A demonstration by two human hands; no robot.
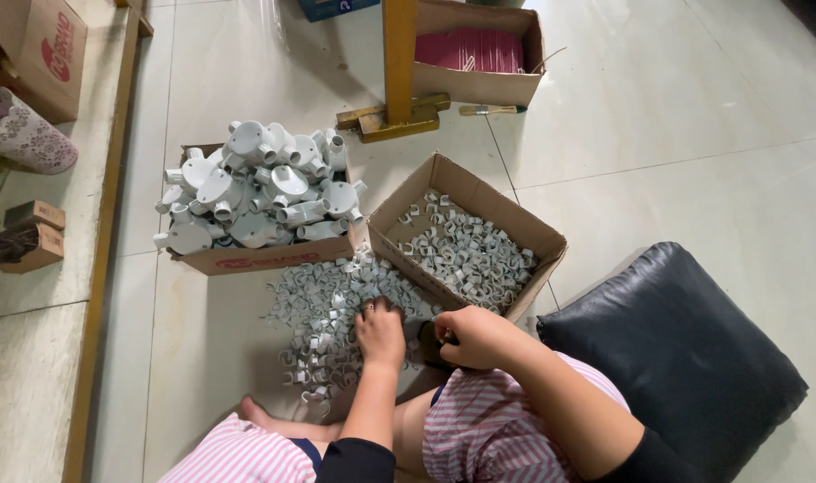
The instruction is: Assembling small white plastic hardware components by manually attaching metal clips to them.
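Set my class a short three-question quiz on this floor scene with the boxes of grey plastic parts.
1. True or false: the left hand rests on the loose pile of clips on the floor.
2. Which box holds the large round fittings? A: the left box. B: the right box.
3. What lies beside the person's right hand?

Key: 1 true; 2 A; 3 a black cushion.

small grey plastic clips (323, 313), loose heap, on floor tiles

Pink-and-white striped shorts, black sleeves, a ring on the left hand (379, 333).
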